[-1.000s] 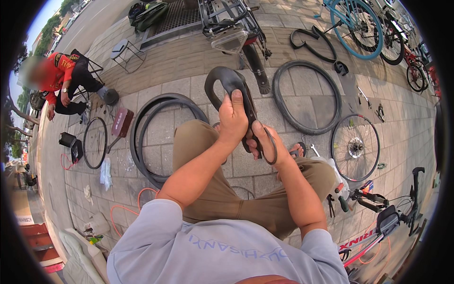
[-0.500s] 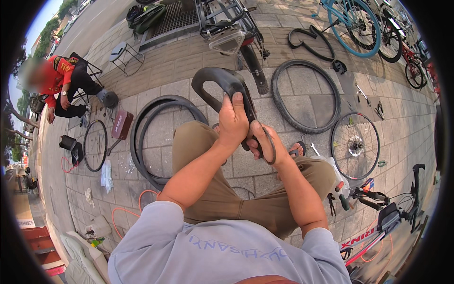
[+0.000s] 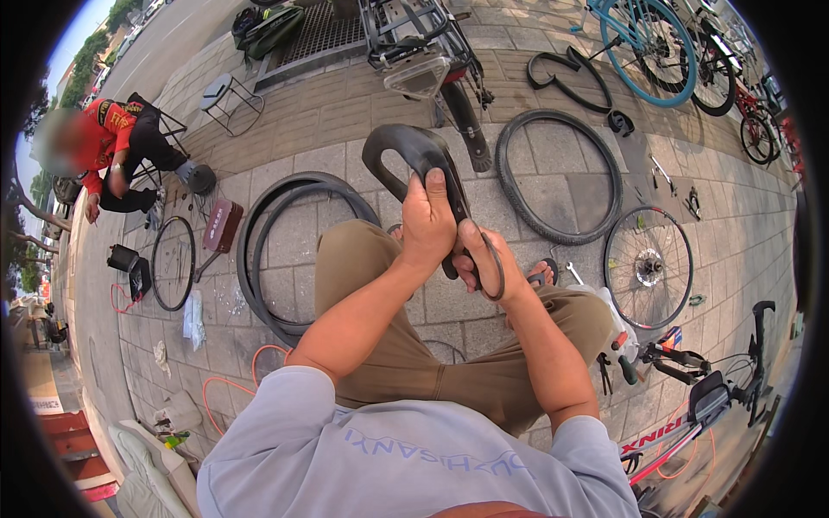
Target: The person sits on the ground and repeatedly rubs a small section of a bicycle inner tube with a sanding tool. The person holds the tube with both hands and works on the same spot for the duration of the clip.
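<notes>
In front of my knees I hold a folded black bicycle inner tube [image 3: 413, 147], its rounded loop pointing away from me. My left hand [image 3: 427, 220] is closed around the middle of it, thumb pressed along the top. Just to the right, my right hand [image 3: 490, 259] grips a lower stretch of the tube, and a thin black edge of it curves over that palm. The two hands nearly touch. Part of the tube between and beneath them is hidden by my fingers.
Black tyres [image 3: 250, 259] lie left of my legs; another tyre [image 3: 509, 186] and a spoked wheel [image 3: 648, 268] lie to the right. Tools [image 3: 663, 175] are scattered there. A parked bicycle's rear [image 3: 432, 73] stands ahead. A person in red [image 3: 112, 129] sits far left.
The tube's far loop has shifted slightly to the right and looks a little narrower. Both hands keep their grip in nearly the same place.
</notes>
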`<action>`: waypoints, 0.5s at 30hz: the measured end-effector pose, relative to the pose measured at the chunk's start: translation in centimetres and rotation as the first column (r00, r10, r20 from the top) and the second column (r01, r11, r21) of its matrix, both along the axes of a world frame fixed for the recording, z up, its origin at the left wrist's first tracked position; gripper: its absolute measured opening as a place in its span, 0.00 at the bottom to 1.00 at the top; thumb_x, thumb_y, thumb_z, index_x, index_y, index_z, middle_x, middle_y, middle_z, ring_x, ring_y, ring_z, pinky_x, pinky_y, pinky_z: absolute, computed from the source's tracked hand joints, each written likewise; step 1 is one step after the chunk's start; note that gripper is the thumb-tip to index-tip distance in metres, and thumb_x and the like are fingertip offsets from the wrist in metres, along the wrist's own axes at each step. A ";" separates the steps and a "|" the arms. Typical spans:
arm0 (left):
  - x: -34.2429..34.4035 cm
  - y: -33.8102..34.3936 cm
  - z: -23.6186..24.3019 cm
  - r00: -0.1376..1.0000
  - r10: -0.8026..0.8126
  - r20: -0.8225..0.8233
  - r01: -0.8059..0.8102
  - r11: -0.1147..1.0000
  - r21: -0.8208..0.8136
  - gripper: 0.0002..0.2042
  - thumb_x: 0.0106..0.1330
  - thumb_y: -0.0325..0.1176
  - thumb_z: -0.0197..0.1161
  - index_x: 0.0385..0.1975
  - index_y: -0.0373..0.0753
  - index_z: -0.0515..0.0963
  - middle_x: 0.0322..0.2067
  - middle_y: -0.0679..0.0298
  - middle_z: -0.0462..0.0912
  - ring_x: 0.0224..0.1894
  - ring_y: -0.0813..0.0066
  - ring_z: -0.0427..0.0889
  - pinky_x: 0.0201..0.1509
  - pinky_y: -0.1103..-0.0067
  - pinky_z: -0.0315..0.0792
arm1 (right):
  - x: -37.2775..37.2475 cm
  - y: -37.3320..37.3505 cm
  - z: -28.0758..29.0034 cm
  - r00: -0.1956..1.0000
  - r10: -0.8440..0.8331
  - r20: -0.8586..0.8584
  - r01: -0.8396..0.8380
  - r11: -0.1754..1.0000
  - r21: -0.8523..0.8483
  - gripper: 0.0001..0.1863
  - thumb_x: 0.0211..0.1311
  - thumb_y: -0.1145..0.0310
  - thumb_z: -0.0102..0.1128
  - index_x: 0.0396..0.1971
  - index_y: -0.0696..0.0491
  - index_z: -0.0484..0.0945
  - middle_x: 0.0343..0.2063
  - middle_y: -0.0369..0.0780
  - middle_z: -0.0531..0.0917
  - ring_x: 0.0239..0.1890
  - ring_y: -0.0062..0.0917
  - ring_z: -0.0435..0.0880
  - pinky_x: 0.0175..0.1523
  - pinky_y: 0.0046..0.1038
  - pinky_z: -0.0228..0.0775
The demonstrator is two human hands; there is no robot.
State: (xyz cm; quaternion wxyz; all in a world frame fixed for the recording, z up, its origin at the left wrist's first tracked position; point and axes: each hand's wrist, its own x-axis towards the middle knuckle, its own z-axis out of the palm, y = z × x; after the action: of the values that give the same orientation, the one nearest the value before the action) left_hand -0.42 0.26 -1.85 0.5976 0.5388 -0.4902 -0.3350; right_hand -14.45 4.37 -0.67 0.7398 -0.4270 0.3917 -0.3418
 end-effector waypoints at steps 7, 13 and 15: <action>-0.1 0.0 0.2 1.000 0.009 -0.007 -0.009 1.000 0.003 0.25 0.86 0.54 0.47 0.39 0.35 0.74 0.25 0.63 0.84 0.26 0.79 0.79 0.31 0.76 0.74 | 0.0 0.1 0.3 0.999 0.001 -0.034 -0.001 1.000 -0.024 0.35 0.74 0.30 0.53 0.31 0.53 0.72 0.19 0.29 0.67 0.16 0.14 0.66 0.20 0.22 0.60; 0.2 -0.5 -0.9 0.999 0.037 0.010 -0.037 0.999 -0.008 0.25 0.85 0.54 0.47 0.40 0.34 0.75 0.28 0.61 0.85 0.26 0.78 0.80 0.31 0.75 0.75 | 0.1 -0.2 0.3 0.999 -0.038 -0.024 0.038 0.999 -0.015 0.32 0.73 0.33 0.58 0.29 0.51 0.72 0.18 0.28 0.68 0.15 0.12 0.67 0.18 0.21 0.60; 0.4 -0.6 -0.4 0.998 0.052 0.021 -0.051 0.998 -0.047 0.25 0.85 0.55 0.48 0.42 0.34 0.76 0.31 0.60 0.86 0.28 0.76 0.82 0.32 0.75 0.77 | 0.1 -0.5 0.0 0.996 -0.071 -0.046 0.069 0.997 -0.043 0.33 0.72 0.33 0.60 0.28 0.52 0.72 0.18 0.28 0.69 0.15 0.12 0.68 0.18 0.21 0.60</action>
State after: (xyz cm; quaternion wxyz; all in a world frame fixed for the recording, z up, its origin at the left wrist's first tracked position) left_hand -0.02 -0.36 -2.27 0.6129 0.5408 -0.4904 -0.3022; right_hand -14.34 3.86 -0.64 0.7089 -0.4365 0.4166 -0.3653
